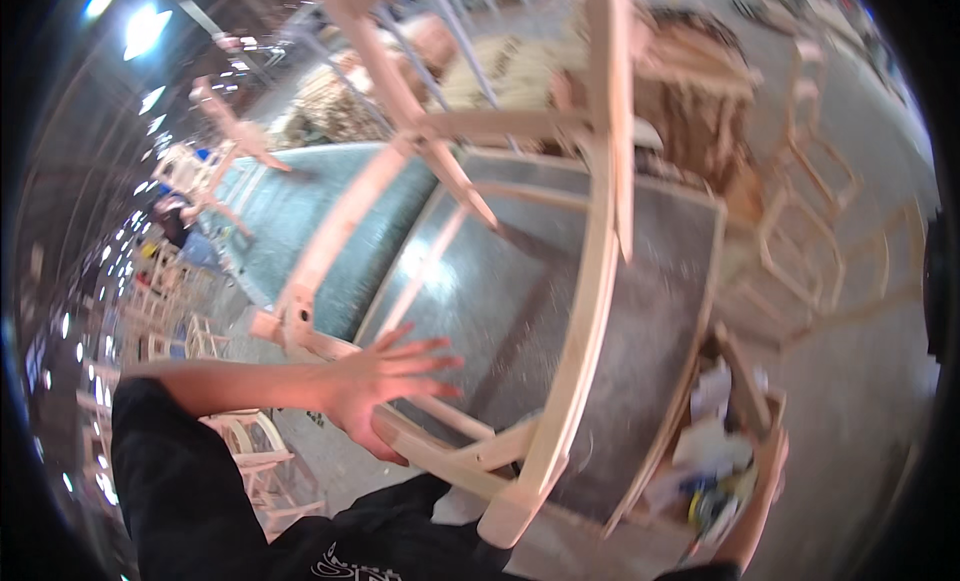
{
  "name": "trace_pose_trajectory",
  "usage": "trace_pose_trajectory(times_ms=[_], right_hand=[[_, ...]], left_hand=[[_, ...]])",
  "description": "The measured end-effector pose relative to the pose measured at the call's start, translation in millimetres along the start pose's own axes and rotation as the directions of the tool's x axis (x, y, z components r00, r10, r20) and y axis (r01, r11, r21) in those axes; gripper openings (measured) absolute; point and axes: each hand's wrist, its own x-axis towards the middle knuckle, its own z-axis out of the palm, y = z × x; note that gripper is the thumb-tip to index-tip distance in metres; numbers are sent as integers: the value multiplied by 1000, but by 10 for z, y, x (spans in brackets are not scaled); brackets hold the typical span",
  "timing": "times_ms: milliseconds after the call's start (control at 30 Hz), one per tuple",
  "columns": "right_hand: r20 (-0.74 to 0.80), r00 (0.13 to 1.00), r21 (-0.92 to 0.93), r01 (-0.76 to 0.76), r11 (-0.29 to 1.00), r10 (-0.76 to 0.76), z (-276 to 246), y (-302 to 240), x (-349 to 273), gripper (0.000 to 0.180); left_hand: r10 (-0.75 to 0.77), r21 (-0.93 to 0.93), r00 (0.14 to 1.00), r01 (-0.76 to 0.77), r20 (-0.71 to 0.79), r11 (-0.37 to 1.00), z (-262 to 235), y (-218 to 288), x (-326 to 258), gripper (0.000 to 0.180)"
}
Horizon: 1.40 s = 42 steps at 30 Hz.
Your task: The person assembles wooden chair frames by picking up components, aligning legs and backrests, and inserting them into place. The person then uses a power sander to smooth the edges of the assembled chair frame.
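Observation:
A pale unfinished wooden chair frame [578, 351] lies tilted on a dark-topped workbench [655, 271], with its legs and rails pointing up and away from me. My left hand [385, 379] rests against the near rail of the frame, its fingers spread and stretched out over it. Over at the right, my right hand [778, 469] is beside the outer edge of a wooden box [777, 409] fixed along the bench. Its fingers are mostly hidden, so whether it holds anything does not show. Inside the box are papers and a yellow-and-dark roll-like item [708, 509].
Beyond the bench is a second table with a blue-green covering [330, 196]. Stacked wooden parts [690, 91] stand behind. Chair frames [800, 241] stand on the floor at right, and several more [260, 451] at left. A person [178, 216] is far off at left.

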Motion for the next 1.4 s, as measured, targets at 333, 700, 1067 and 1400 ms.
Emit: trace_pose_trajectory(times_ms=[333,700,1067,1400], right_hand=[[-216,972,-85,72,994,-89,147,549,35,39],[-558,808,-184,-344,921,191,-1911,-304,-305,31],[-681,132,-732,-86,676,-721,-4236,-2414,-2279,32],[-368,27,-911,189,366,-930,-3989,-4603,-2977,41]], left_hand=[[111,-70,994,-110,19,991,304,-19,67,71],[161,-260,977,-193,-140,946,340,-22,-31,46],[250,-555,728,-661,-639,505,-2266,1019,235,92],[-154,-638,619,-751,-770,167,-2013,268,-880,74]])
